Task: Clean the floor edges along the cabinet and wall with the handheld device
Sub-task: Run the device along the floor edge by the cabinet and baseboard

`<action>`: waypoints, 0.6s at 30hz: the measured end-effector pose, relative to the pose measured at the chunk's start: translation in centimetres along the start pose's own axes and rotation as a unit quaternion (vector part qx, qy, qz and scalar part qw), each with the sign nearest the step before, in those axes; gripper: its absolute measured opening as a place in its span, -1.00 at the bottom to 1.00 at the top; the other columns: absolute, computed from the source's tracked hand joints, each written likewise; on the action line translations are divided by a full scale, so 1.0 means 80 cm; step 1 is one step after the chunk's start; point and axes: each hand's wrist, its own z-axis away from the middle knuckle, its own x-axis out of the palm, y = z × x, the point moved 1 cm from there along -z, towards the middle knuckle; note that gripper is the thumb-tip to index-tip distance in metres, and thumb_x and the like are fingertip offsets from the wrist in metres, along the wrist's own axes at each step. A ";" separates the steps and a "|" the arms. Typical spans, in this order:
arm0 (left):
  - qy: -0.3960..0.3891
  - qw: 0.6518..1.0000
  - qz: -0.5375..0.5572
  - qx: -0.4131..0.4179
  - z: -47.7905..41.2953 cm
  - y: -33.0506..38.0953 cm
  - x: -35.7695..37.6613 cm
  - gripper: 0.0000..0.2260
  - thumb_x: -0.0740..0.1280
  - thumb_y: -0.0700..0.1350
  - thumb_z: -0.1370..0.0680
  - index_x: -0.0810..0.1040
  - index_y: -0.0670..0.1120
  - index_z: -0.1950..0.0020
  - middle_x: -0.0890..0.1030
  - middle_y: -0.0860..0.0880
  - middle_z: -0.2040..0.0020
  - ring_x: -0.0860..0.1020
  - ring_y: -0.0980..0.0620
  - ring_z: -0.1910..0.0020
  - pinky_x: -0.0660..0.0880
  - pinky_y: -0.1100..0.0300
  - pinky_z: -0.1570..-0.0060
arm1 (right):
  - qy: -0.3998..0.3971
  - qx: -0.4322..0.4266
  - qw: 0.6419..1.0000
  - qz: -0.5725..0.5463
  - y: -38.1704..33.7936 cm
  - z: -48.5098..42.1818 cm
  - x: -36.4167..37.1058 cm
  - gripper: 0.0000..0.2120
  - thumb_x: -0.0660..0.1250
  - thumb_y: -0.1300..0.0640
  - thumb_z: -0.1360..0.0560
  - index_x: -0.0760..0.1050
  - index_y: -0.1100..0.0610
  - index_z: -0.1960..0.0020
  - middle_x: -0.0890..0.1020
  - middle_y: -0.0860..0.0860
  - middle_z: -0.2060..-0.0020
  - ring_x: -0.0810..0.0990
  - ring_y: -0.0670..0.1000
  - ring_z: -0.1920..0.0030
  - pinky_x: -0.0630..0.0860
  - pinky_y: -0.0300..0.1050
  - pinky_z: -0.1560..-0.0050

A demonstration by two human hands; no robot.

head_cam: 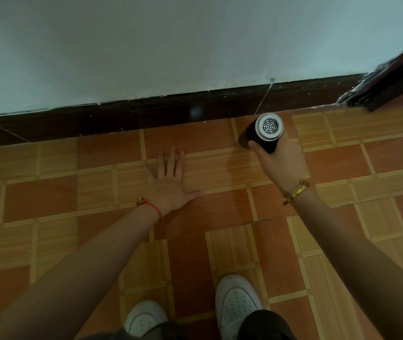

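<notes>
Nearest, the left hand [168, 182] hangs spread and empty over the tiled floor [48, 192]; right of it, the right hand [281, 164] grips the handheld device [260, 134], nose down beside the baseboard [146, 114]. Edge-cleaning seems underway; next, it should track along the wall [171, 45].

Two white shoes stand down at six o'clock, the left shoe [144, 317] and the right shoe [237, 303]. Their toes point to twelve, and the right one is set a little further forward. Both have small punched holes over the toe. Dark trousers [266, 325] cover their back ends at the bottom edge. At seven o'clock from the middle a red cord [155, 209] circles a wrist, with a yellowish bead [139, 200] on its outer side. At four o'clock a yellow band [297, 191] with gold-coloured beads circles the other wrist.
</notes>
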 end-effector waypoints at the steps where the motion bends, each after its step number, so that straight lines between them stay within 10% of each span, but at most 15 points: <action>1: -0.002 1.000 0.000 0.000 0.000 0.000 0.000 0.06 -0.05 0.61 -0.33 -0.46 0.00 -0.53 -0.47 -0.07 -0.54 -0.42 -0.20 -0.53 -0.19 -0.44 -0.41 | -0.006 -0.004 1.000 -0.003 0.001 -0.002 -0.002 -0.41 0.37 -0.19 -0.44 0.37 0.13 -0.33 0.65 0.06 -0.08 0.62 0.10 -0.06 0.46 -0.15 0.15; 12: -0.051 0.999 0.014 -0.009 -0.003 -0.002 -0.004 0.08 -0.02 0.62 -0.30 -0.52 0.06 -0.50 -0.55 -0.01 -0.50 -0.50 -0.16 -0.49 -0.27 -0.42 -0.41 | -0.060 -0.069 0.995 -0.049 -0.031 -0.030 0.018 -0.46 0.40 -0.18 -0.43 0.46 0.13 -0.27 0.66 0.03 -0.06 0.64 0.04 -0.04 0.44 -0.22 0.12; 18: -0.067 0.997 0.015 -0.018 -0.006 -0.002 -0.003 0.10 0.01 0.62 -0.29 -0.51 0.06 -0.50 -0.56 -0.01 -0.49 -0.50 -0.16 -0.49 -0.30 -0.43 -0.39 | -0.057 -0.066 0.995 -0.038 -0.063 -0.043 0.040 -0.41 0.33 -0.28 -0.41 0.42 0.09 -0.27 0.65 0.03 -0.09 0.62 0.09 -0.10 0.59 0.06 -0.02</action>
